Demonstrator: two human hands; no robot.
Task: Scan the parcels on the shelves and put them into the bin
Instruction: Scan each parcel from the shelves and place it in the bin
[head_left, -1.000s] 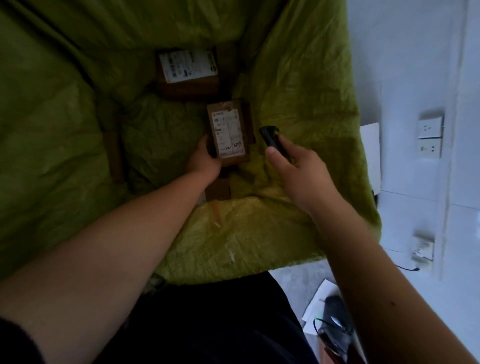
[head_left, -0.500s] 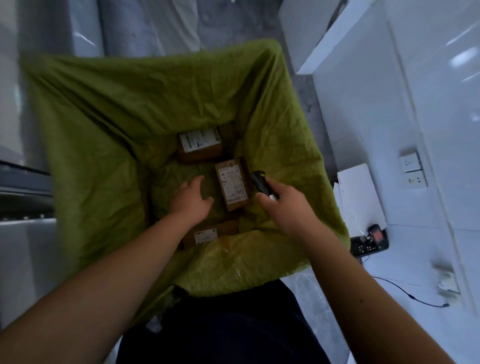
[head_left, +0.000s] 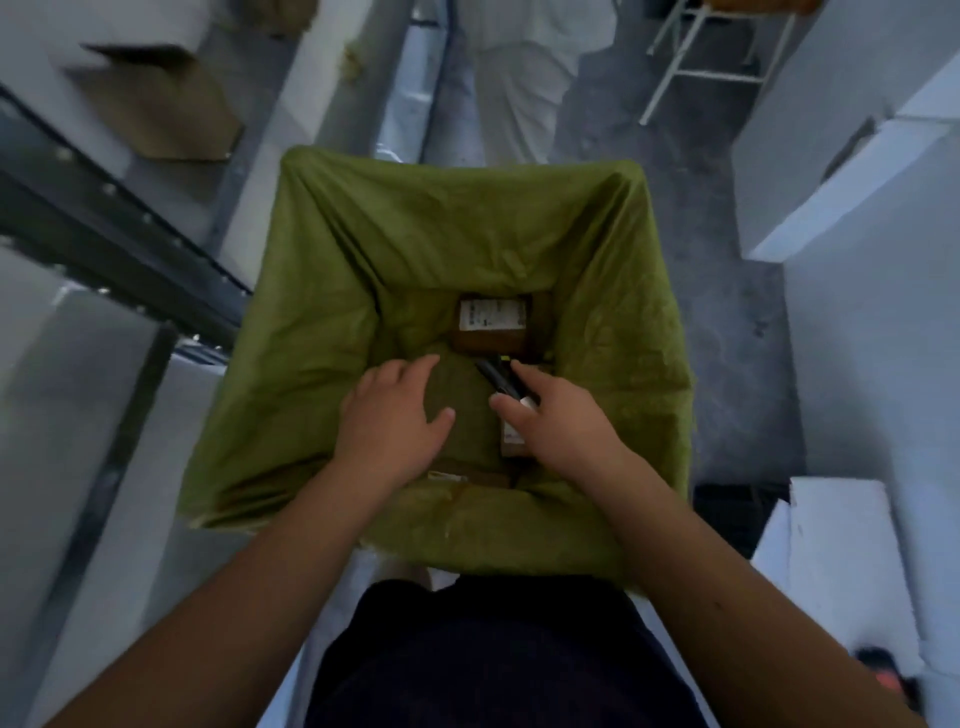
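A brown cardboard box (head_left: 156, 111) sat at ten o'clock on a pale surface. At one o'clock stood a white metal frame (head_left: 717, 57). White slabs (head_left: 841, 545) lay at four o'clock on the grey floor (head_left: 727, 322), with a blurred black-and-red device (head_left: 883, 675) near five o'clock.

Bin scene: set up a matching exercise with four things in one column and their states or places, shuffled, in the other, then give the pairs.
Things:
1. left hand
2. right hand
3. labelled parcel
4. bin liner

States or places:
A. green, draped over the bin's rim
B. grips a dark handheld scanner
C. lies at the far end of the bin floor, white label up
D. fingers spread, holds nothing

Pairs: 1-D, 2-B, 3-C, 4-A
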